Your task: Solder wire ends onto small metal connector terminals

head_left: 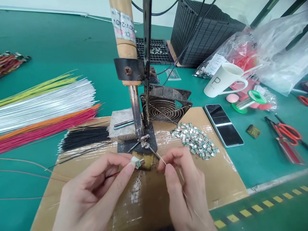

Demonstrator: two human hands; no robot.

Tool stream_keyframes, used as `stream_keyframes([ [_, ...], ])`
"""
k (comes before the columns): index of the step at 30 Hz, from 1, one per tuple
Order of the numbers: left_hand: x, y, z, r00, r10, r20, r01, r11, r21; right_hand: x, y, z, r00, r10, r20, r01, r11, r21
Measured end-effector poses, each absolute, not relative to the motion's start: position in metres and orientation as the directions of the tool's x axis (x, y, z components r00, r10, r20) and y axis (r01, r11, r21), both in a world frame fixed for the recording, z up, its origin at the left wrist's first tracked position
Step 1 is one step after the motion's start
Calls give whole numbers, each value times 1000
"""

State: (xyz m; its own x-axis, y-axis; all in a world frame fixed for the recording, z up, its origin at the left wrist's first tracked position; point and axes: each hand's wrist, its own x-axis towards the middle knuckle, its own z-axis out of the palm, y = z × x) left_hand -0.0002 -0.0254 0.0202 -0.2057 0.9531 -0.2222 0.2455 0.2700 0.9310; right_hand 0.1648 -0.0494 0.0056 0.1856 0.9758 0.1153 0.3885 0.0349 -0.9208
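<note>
Between thumb and forefinger, my left hand (96, 192) pinches a small circuit board (138, 163) with a silver metal plug end and a white part at its back. A dark red wire (112, 175) runs out under the fingers. My right hand (185, 189) is closed on a thin pale wire (162, 159) that points up toward the iron's tip and trails down past the palm; whether it is solder I cannot tell. Above both hands a soldering iron (135, 109) is clamped to an upright stand, its tip (144, 141) crusted with solder. A yellow sponge (146, 161) lies below the tip.
Loose metal-cased boards (194, 141) are heaped on the cardboard (216, 189). Black wires (84, 138) and coloured wire bundles (48, 102) lie left. Behind the stand is a fan (166, 104). A phone (223, 125), mug (222, 80), solder spool (250, 101) and pliers (286, 131) stand right.
</note>
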Motion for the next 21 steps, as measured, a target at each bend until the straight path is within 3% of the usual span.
stream_keyframes([
  [6, -8, -18, 10, -99, 978, -185, 271, 206, 940, 154, -41, 10, 272, 937, 218, 241, 153, -958],
  [13, 2, -10, 17, -130, 976, -172, 280, 203, 938, 145, -33, 7, 296, 931, 215, 158, 175, -972],
  [21, -9, -4, 2, -92, 994, -59, 327, 86, 941, 145, -25, 8, 317, 936, 153, 108, 124, -986],
])
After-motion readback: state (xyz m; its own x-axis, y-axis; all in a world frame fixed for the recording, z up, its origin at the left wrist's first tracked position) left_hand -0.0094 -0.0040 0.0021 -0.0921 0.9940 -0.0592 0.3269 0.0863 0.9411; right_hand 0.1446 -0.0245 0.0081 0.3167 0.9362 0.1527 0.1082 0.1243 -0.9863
